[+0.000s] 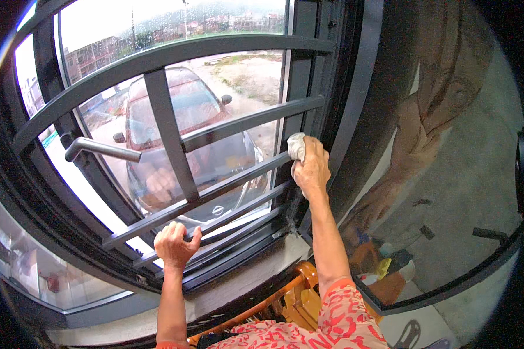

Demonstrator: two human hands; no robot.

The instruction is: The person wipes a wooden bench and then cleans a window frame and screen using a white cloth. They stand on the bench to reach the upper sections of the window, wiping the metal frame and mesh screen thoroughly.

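A dark grey metal window grille (239,127) with several crossbars fills the window in front of me. My left hand (176,244) is closed around one of its lower bars, low on the left. To the right, my right hand (313,166) grips a crumpled white cloth (296,146). The cloth is at the right end of a middle crossbar, close to the side of the frame. My fingers cover part of it. A silver window handle (102,149) sticks out on the left, above my left hand.
Below the grille runs a pale window sill (227,302). A shiny orange-brown wooden chair (303,291) stands against it in front of me. An open dark-framed glass pane (448,192) on the right carries reflections. Outside, a dark red car (180,110) is parked beyond the wet glass.
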